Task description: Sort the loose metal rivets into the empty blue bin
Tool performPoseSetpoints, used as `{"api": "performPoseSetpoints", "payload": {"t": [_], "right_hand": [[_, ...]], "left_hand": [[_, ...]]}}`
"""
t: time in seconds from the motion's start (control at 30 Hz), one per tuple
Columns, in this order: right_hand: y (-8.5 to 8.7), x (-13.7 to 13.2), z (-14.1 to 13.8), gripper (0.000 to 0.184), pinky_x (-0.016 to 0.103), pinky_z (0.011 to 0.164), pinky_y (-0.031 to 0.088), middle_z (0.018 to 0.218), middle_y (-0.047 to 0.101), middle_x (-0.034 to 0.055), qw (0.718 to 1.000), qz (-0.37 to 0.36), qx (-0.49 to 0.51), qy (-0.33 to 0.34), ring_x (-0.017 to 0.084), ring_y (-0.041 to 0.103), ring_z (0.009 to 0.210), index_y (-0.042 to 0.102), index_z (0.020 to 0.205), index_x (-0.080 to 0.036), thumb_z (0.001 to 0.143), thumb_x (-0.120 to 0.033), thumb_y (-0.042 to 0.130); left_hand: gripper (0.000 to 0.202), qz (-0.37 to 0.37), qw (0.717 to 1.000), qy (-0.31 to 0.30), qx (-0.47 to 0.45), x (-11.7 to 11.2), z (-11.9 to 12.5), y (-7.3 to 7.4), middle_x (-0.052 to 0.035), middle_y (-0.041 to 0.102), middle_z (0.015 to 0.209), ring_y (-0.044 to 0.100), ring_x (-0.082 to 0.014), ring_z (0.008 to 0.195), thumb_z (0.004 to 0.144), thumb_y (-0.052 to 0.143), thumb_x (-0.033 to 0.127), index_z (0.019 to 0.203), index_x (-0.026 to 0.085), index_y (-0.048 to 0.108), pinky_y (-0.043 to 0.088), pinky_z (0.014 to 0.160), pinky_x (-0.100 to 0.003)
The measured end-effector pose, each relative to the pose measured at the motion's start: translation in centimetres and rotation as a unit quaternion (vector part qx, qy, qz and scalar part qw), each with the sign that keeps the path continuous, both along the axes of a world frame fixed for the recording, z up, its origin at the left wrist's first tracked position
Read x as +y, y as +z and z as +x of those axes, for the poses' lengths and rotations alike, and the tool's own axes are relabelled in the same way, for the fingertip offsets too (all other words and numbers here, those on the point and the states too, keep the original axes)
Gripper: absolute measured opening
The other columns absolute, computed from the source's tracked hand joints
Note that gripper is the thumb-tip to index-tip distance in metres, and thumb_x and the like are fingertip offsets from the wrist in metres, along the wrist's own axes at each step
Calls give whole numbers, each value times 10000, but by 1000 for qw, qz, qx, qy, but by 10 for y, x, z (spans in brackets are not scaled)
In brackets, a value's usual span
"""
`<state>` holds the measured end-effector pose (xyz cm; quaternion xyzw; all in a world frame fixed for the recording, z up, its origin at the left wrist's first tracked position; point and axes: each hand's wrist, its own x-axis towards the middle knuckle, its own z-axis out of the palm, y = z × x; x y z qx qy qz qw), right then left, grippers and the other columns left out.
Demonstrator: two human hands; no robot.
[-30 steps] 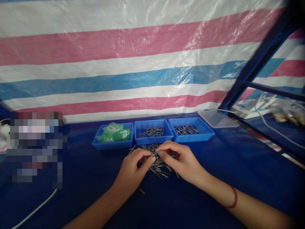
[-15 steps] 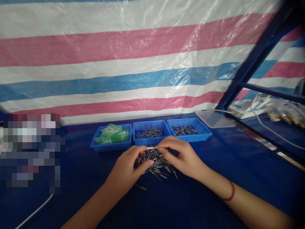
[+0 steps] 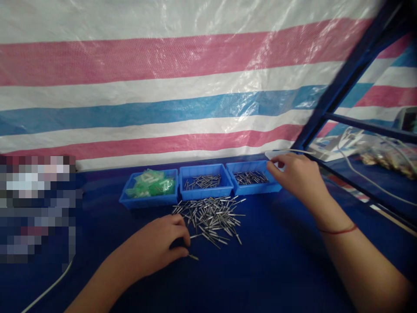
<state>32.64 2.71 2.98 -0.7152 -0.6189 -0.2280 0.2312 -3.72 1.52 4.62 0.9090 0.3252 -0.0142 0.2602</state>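
Observation:
A loose pile of slim metal pins [image 3: 211,219], which look like blind rivets, lies on the dark blue table. At the pile's left front is my left hand [image 3: 163,241], its thumb and curled forefinger apart with nothing seen between them. Close to that thumb lies a single brass-coloured pin [image 3: 193,257]. My right hand [image 3: 295,176] is at the right end of the right blue bin [image 3: 273,188], fingers bent and pinched. Whatever those fingers hold, if anything, is hidden. More pins lie in that bin and in the middle blue bin [image 3: 205,192].
The left blue bin [image 3: 150,201] holds green plastic bags [image 3: 153,182]. A clear lid [image 3: 270,154] is partly behind my right hand. A blue metal frame [image 3: 329,111] stands at the right, a striped sheet [image 3: 163,95] at the back. A white cable [image 3: 48,289] runs at the left.
Both hands were together above the pile, with a metal pin between their fingertips. They have parted: my left moved down and left, my right up and right to the right bin.

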Motion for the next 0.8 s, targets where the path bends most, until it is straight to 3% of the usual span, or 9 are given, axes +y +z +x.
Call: {"api": "performPoseSetpoints", "payload": {"t": [0.07, 0.17, 0.3, 0.43, 0.5, 0.6, 0.7, 0.8], "right_hand": [[2, -1, -13, 213, 319, 641, 394, 729, 658, 96, 998, 11, 34, 50, 237, 603, 726, 671, 774, -155, 825, -281, 506], [5, -6, -45, 195, 327, 689, 404, 711, 650, 65, 980, 6, 92, 177, 203, 585, 693, 653, 755, -167, 848, -252, 504], [0, -23, -96, 213, 348, 735, 395, 745, 654, 38, 922, -66, 124, 360, 176, 562, 705, 644, 753, -192, 884, -245, 485], [-9, -40, -128, 149, 342, 723, 399, 760, 644, 36, 866, -126, 123, 469, 176, 554, 745, 653, 833, -192, 863, -282, 537], [-13, -45, -135, 117, 332, 714, 400, 778, 646, 39, 851, -129, 134, 490, 172, 549, 754, 650, 848, -193, 856, -245, 545], [-15, -47, -137, 144, 327, 705, 404, 772, 640, 48, 853, -129, 162, 479, 170, 543, 746, 642, 837, -183, 881, -200, 507], [-13, -47, -135, 164, 325, 705, 416, 798, 641, 59, 857, -136, 206, 452, 176, 552, 762, 648, 856, -182, 901, -214, 493], [-11, -48, -136, 164, 314, 722, 427, 811, 646, 48, 843, -145, 257, 450, 170, 565, 778, 652, 884, -191, 912, -226, 493]], "left_hand": [[110, 2, 1000, -7, 5, -1, 2, -1, -5, 582, 935, 574, -168, 874, 858, 574, 175, 858, 229, 669, 414, 781, -259], [133, 18, 1000, -13, 11, -4, 7, -1, -20, 569, 930, 559, -174, 882, 884, 530, 162, 865, 212, 652, 415, 778, -265], [149, 62, 998, -19, 18, -9, 15, -5, -44, 559, 934, 538, -193, 882, 902, 471, 131, 862, 180, 606, 417, 773, -292], [167, 118, 993, -5, -26, -9, 24, -13, -51, 574, 918, 535, -198, 853, 925, 403, 129, 874, 170, 556, 410, 781, -320], [170, 111, 991, 22, -72, -8, 27, -16, -37, 590, 884, 550, -188, 837, 940, 381, 156, 889, 178, 542, 413, 763, -302], [160, 79, 980, 81, -161, -8, 31, -19, -14, 616, 870, 578, -168, 831, 940, 402, 201, 895, 196, 556, 424, 751, -267], [95, 43, 953, 159, -254, -11, 36, -25, 1, 641, 859, 602, -153, 791, 897, 503, 246, 933, 209, 583, 447, 735, -249], [173, -36, 914, 215, -342, -13, 40, -34, -7, 659, 870, 628, -157, 778, 841, 586, 278, 997, 206, 582, 484, 697, -241]]}}
